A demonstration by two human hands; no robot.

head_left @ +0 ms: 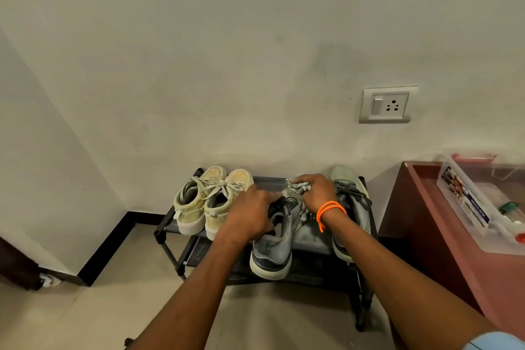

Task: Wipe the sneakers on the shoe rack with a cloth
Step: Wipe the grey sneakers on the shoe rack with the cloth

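- Hands meet over the grey sneaker (274, 239) at the middle of the shoe rack (167, 231): the left hand (251, 214) grips the sneaker at its collar, fingers curled into the opening, forearm reaching in from below.
- Right hand (315, 193), an orange bracelet (329, 209) on its wrist, clutches a crumpled grey cloth (298, 186) and holds it against the toe end of that sneaker.
- Grey sneaker: dusty upper, dark laces, pale sole with a dark band at the heel; its heel juts past the rack's front edge.
- Second grey sneaker (353, 207) lies on the rack just right of the first, partly behind the right wrist, toe toward the wall.
- Pair of beige sneakers (210, 199) stands side by side at the rack's left end, laces tied.
- Right of the rack, a reddish-brown counter (443, 250) carries a clear plastic box (483, 207).
- Above the rack, a wall socket (387, 105).
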